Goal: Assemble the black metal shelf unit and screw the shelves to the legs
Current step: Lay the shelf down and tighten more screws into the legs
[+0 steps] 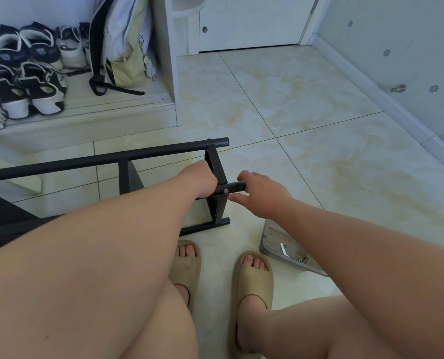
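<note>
A person's left hand (pixel 202 180) curls round a leg (pixel 232 188) of the black shelf unit (pixel 112 158), which lies on its side on the floor (pixel 306 99); the right hand (pixel 262 195) pinches the leg's end beside a screw (pixel 225 191).

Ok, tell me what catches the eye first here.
The black shelf frame lying on its side on the tiled floor, centre-left. Both hands grip its near leg: left hand beside a screw, right hand at the tip. A tray with loose screws sits lower right.
</note>
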Demonstrator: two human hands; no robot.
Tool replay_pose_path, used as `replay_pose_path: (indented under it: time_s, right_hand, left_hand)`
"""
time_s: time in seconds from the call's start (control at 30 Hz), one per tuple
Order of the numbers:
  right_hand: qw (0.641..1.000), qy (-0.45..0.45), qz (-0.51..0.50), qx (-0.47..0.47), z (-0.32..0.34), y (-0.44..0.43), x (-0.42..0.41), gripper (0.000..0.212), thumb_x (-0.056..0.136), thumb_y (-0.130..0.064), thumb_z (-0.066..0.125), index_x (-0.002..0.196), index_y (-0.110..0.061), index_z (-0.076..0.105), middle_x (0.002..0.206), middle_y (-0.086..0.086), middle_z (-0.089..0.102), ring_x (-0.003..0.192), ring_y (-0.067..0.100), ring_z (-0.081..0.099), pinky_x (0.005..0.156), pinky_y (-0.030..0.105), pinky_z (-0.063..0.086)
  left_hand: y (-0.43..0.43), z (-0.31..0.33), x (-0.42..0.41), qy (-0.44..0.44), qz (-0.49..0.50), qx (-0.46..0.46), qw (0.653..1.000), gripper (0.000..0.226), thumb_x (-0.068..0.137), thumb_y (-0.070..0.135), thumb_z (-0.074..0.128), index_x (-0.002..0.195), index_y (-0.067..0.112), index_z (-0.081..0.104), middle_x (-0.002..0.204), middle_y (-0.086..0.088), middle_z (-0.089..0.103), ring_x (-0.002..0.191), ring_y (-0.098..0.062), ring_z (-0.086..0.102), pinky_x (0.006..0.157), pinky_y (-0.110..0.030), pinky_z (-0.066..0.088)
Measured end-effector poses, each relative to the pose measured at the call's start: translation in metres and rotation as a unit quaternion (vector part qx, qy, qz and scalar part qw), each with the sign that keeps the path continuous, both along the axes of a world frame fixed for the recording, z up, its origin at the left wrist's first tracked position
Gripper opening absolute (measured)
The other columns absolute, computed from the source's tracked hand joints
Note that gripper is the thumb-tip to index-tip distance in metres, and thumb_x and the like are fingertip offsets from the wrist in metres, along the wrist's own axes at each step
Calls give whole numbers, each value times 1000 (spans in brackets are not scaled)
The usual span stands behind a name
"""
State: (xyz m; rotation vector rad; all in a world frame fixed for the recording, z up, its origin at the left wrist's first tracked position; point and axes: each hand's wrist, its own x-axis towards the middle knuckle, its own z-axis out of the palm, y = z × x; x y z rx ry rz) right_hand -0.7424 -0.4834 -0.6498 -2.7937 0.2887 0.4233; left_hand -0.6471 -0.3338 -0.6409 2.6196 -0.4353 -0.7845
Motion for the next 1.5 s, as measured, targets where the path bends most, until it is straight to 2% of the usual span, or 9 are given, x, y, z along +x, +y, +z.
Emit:
replay_pose_path:
  time_s: [0.13,0.37,0.53,0.67,0.77,0.9,1.0,1.2,1.5]
  right_hand:
    - [999,35,-5,-24,2,-30,-33,60,99,-54,53,150,-26,37,142,4,49,133,27,44,106,45,40]
    - [983,159,-46,-81,-16,-96,-85,64,101,-45,51,158,-35,24,156,2,37,143,29,35,113,47,30]
    - [962,262,-42,-59,-55,-137,-97,59,105,-35,49,159,-33,25,155,4,43,139,29,43,110,40,40]
    - [951,304,-20,-53,-99,-159,-97,49,105,-23,44,154,-29,40,147,8,52,129,31,53,99,33,47]
    - [939,337,-12,-70,-138,-172,-99,54,100,-8,45,151,-29,45,141,9,57,121,31,58,88,31,50]
    - [920,369,29,-127,-183,-183,-113,52,91,2,52,134,-27,59,115,3,65,100,28,65,75,34,53]
    - [923,351,48,-152,-208,-189,-121,40,93,-2,48,122,-25,63,108,2,63,102,29,61,71,35,45]
    - [934,315,90,-139,-239,-192,-122,28,98,-5,48,121,-18,59,120,7,62,108,31,62,89,42,53]
    - [945,309,53,-97,-247,-183,-119,24,97,-4,49,116,-10,62,116,13,63,101,34,66,70,35,44]
  left_hand:
    - [-18,12,-15,-73,2,-81,994,19,96,16,42,108,21,55,110,0,60,95,-21,55,77,-33,44]
    - [-86,9,-51,-70,-185,-110,974,17,95,20,42,93,28,57,104,6,62,96,-21,57,82,-36,50]
    - [-124,-28,-70,-67,-354,27,932,13,95,19,43,95,25,54,107,2,58,100,-25,56,81,-36,49]
    - [-138,-78,-86,-82,-505,119,851,28,99,23,42,121,20,58,125,-4,59,117,-28,54,94,-42,48]
    - [-142,-116,-95,-122,-576,122,799,33,103,38,37,125,21,54,133,-3,56,126,-25,47,100,-42,41]
    - [-142,-159,-100,-115,-613,124,772,40,104,48,29,119,23,56,127,1,61,129,-22,44,106,-44,32]
    - [-138,-182,-97,-119,-621,117,766,47,103,53,22,116,25,57,121,3,65,128,-21,43,105,-48,31]
    - [-128,-204,-96,-164,-601,41,781,50,101,56,19,112,26,58,111,4,67,121,-21,45,102,-48,31]
    - [-124,-209,-100,-164,-576,14,801,46,101,55,24,106,26,58,107,4,66,120,-21,45,102,-46,30]
